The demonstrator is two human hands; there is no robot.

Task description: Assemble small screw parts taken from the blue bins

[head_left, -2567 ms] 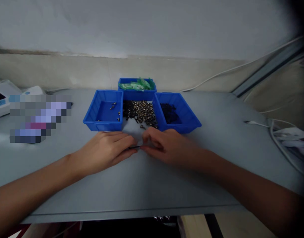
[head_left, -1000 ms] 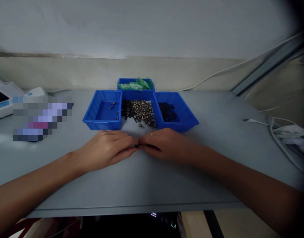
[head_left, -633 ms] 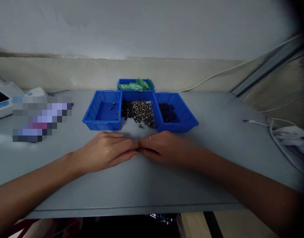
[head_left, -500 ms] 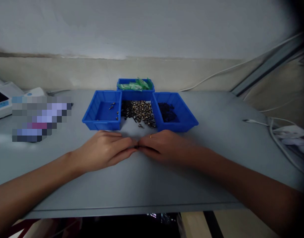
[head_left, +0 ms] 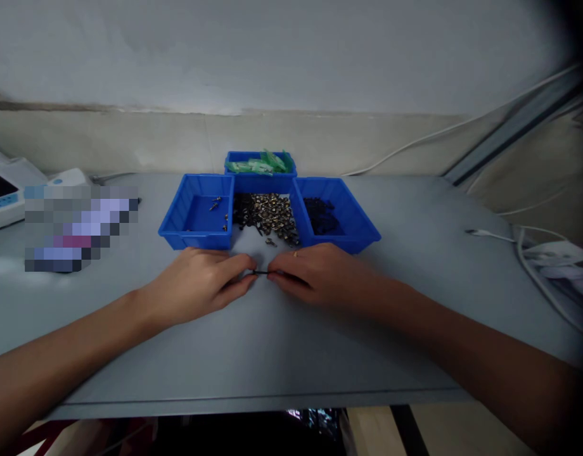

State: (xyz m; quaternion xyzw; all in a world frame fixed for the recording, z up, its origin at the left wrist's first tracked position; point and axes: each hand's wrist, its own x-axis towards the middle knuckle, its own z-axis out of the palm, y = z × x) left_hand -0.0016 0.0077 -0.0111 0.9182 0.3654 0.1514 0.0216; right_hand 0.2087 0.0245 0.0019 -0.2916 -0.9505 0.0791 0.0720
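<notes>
Between my two hands stretches a thin dark rod-like piece (head_left: 261, 272), its ends hidden in my fingertips. My left hand (head_left: 208, 278) pinches its left end, and my right hand (head_left: 315, 272), with a ring on one finger, pinches the right end. Both are held low over the grey table, in front of the bins. Just beyond them lies a pile of small brass-coloured metal parts (head_left: 273, 214), with small black parts (head_left: 244, 211) heaped along its left side. What exactly the thin piece is, I cannot make out.
A left blue bin (head_left: 194, 240) holds a few metal parts; a right blue bin (head_left: 341, 243) holds black pieces. Behind, another blue bin (head_left: 260, 182) carries green plastic packets (head_left: 258, 166). A blurred-out object (head_left: 82, 228) lies left. White cables (head_left: 533, 272) lie right.
My hands have moved slightly apart, so the thin dark piece now shows between the fingertips. The bins and the pile stay as they were.
</notes>
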